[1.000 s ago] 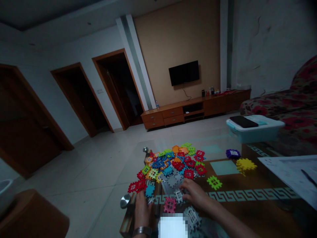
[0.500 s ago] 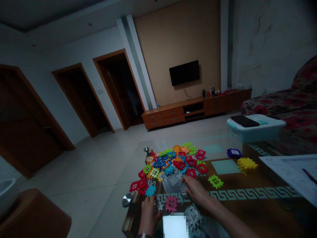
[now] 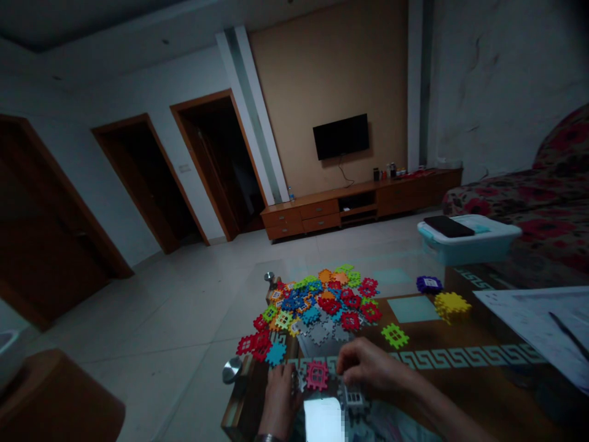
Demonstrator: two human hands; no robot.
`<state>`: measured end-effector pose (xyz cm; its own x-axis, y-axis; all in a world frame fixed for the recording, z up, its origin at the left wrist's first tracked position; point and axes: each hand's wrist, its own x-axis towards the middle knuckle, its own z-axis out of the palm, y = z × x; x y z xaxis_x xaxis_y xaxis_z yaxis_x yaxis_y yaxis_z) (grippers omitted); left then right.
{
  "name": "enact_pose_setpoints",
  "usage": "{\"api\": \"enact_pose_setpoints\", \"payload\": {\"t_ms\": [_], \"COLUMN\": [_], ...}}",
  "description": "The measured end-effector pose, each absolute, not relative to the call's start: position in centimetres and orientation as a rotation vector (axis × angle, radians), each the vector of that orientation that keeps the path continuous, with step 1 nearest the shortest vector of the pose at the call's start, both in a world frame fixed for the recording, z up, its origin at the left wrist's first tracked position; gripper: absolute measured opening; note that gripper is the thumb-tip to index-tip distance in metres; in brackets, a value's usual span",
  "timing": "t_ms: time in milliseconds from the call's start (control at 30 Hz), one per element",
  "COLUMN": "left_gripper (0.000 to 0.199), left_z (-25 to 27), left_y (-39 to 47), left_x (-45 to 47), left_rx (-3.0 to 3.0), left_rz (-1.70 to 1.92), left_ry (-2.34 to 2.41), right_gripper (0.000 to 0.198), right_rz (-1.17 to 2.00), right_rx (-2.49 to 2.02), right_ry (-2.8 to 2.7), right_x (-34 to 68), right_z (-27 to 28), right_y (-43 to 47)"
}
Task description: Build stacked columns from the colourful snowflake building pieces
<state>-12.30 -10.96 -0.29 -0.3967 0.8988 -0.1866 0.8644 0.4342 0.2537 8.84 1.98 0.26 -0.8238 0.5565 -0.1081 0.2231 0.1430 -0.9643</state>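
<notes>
My left hand (image 3: 279, 396) rests at the table's near left, its fingers curled around grey notched plastic tiles (image 3: 300, 379) that it partly hides. My right hand (image 3: 368, 363) is closed, thumb and fingers pinching the upper edge of a grey window tile (image 3: 353, 397) over other grey tiles. Between the hands lies a pink window tile (image 3: 317, 375). Beyond them spreads a heap of interlocking tiles in red, blue, orange, green and grey, with grey tiles (image 3: 318, 331) at its near side.
A lime tile (image 3: 394, 335), a yellow tile stack (image 3: 451, 306) and purple tiles (image 3: 429, 283) stand to the right on the glass table (image 3: 442, 337). Papers (image 3: 529, 319) with a pen (image 3: 569, 334) lie at far right. A lidded box (image 3: 469, 244) carries a dark flat object (image 3: 448, 226).
My right hand has drawn back toward me from the edge of the heap, bringing a grey window tile down onto the near grey tiles. My left hand stays almost in place.
</notes>
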Motion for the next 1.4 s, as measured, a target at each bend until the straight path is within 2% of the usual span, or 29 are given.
{"api": "enact_pose_setpoints", "payload": {"t_ms": [167, 367, 467, 600, 700, 967, 1067, 1167, 1233, 1300, 1400], "left_gripper": [0.059, 0.062, 0.06, 0.047, 0.044, 0.05, 0.074, 0.097, 0.093, 0.08, 0.067], "left_z": [0.1, 0.1, -0.1, -0.3, -0.5, 1.3, 2.0, 1.8, 1.4, 1.1, 1.4], "left_y": [-11.1, -11.2, -11.7, -11.8, -11.0, -8.5, -7.7, -7.0, -6.7, -6.5, -6.4], "left_x": [-12.3, -12.2, -12.4, -11.1, -8.0, -1.1, -1.3, -1.3, -1.2, -1.1, -0.7], "left_rx": [1.521, 1.56, 1.568, 1.653, 1.764, 1.675, 1.641, 1.613, 1.625, 1.651, 1.663], "left_rz": [0.164, 0.177, 0.228, 0.486, 0.676, 0.142, 0.037, -0.028, -0.083, -0.14, -0.203], "left_ry": [2.375, 2.395, 2.447, 2.476, 2.341, 2.194, 2.124, 2.065, 2.024, 1.992, 1.989], "right_gripper": [0.027, 0.03, 0.025, 0.023, 0.024, 0.023, 0.026, 0.038, 0.049, 0.058, 0.062], "right_rz": [1.685, 1.337, 1.291, 1.192, 1.143, 0.789, 0.72, 0.658, 0.624, 0.608, 0.616], "right_rx": [-0.771, -0.683, -0.729, -0.924, -1.074, -1.429, -1.5, -1.403, -1.318, -1.306, -1.344], "right_ry": [-2.207, -2.364, -2.287, -2.162, -2.13, -2.167, -2.171, -2.275, -2.355, -2.382, -2.36], "right_x": [8.4, 7.9, 8.2, 9.5, 10.4, 13.0, 13.3, 12.4, 11.3, 10.2, 9.4], "right_z": [-0.4, -1.0, -1.4, -1.9, -2.4, -2.5, -2.6, -3.1, -3.4, -3.7, -4.1], "right_y": [1.8, 2.1, 3.2, 5.2, 6.5, 8.9, 9.7, 9.8, 9.6, 9.5, 9.7]}}
